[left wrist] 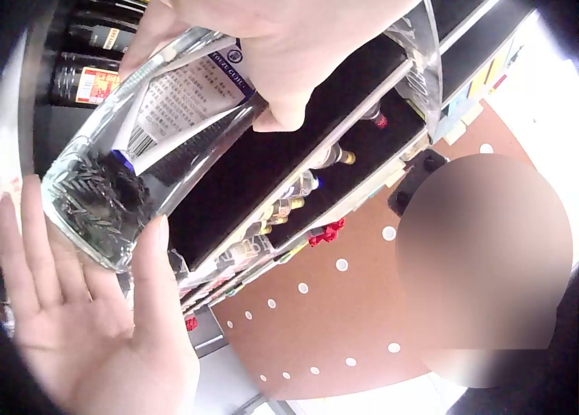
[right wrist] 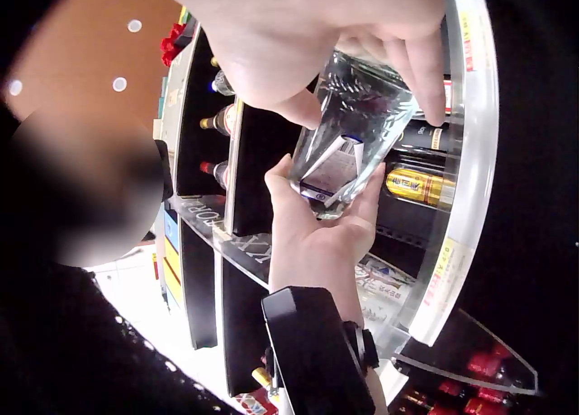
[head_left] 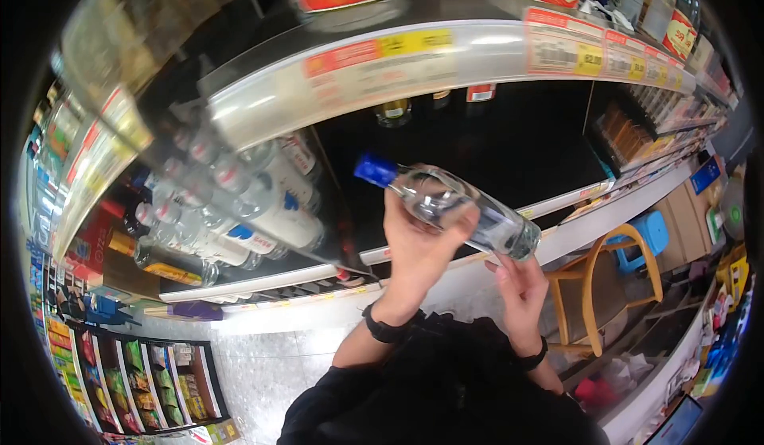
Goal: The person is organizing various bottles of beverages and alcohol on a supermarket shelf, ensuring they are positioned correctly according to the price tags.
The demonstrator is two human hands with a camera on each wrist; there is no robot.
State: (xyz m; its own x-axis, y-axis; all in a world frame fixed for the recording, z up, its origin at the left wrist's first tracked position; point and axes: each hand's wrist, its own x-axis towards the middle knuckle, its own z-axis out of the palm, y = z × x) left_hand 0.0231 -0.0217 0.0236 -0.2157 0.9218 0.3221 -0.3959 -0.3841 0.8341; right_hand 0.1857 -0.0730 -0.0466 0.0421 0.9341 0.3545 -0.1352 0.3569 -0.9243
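Note:
A clear glass bottle (head_left: 503,221) with a blue cap (head_left: 376,171) lies tilted between both hands, cap to the upper left. My left hand (head_left: 422,248) grips it around the upper body, thumb across the glass. At the base end is my right hand (head_left: 523,292), palm up, its fingers mostly straight and spread at the bottom of the bottle. A white back label (left wrist: 190,94) with small print and a barcode shows through the glass in the left wrist view. Leaf-like lines mark the glass near the base. Part of the label is hidden behind the left hand.
Several clear bottles (head_left: 267,206) with white labels crowd the shelf at left, near a bottle on its side (head_left: 171,264). A shelf edge (head_left: 477,55) with price tags curves above the hands. A wooden chair (head_left: 593,302) stands at right, a snack rack (head_left: 143,377) at lower left.

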